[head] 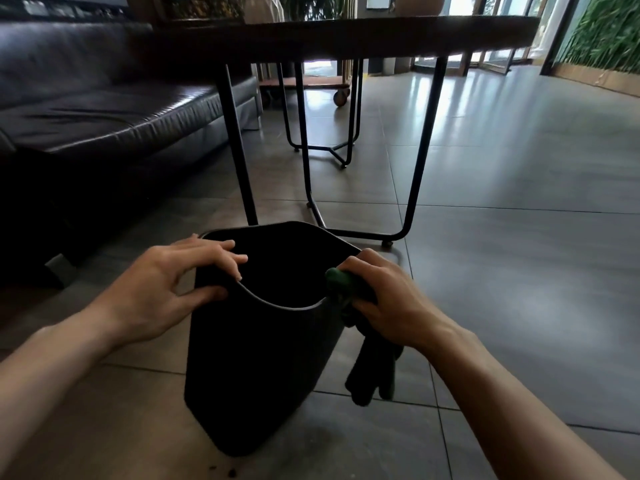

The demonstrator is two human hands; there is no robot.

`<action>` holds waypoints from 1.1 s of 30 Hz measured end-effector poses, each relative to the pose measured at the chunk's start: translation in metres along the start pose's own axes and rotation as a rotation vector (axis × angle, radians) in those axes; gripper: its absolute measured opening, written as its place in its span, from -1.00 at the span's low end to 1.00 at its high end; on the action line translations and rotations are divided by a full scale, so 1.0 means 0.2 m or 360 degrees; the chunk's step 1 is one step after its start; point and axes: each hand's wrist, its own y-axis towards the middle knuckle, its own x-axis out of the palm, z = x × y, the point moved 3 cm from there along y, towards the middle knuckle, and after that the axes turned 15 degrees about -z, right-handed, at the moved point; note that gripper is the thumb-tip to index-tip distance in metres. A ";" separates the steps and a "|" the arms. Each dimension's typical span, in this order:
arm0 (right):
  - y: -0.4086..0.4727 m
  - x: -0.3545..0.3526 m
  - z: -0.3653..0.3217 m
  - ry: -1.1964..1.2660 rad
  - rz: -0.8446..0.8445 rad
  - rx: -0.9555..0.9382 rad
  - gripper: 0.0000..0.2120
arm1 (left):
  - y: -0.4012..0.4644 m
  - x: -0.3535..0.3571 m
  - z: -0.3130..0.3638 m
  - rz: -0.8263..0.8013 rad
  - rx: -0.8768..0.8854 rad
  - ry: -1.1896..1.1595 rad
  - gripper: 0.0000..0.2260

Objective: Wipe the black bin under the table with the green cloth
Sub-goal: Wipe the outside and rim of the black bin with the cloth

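The black bin stands on the tiled floor just in front of the table's legs, its open top facing me. My left hand grips the bin's left rim, fingers curled over the edge and thumb on the outer wall. My right hand presses a bunched green cloth against the bin's right rim. The rest of the cloth hangs dark down the bin's right side to about. The bin's inside is in shadow.
A dark table on thin black metal legs stands just beyond the bin. A dark leather sofa fills the left. A wheeled wooden cart is far behind. Small dark crumbs lie on the floor by the bin's base.
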 end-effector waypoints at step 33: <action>-0.16 -0.26 0.17 0.0288 -0.0119 0.0673 -0.68 | -0.01 0.23 -0.21 0.0374 -0.0770 -0.0602 -0.44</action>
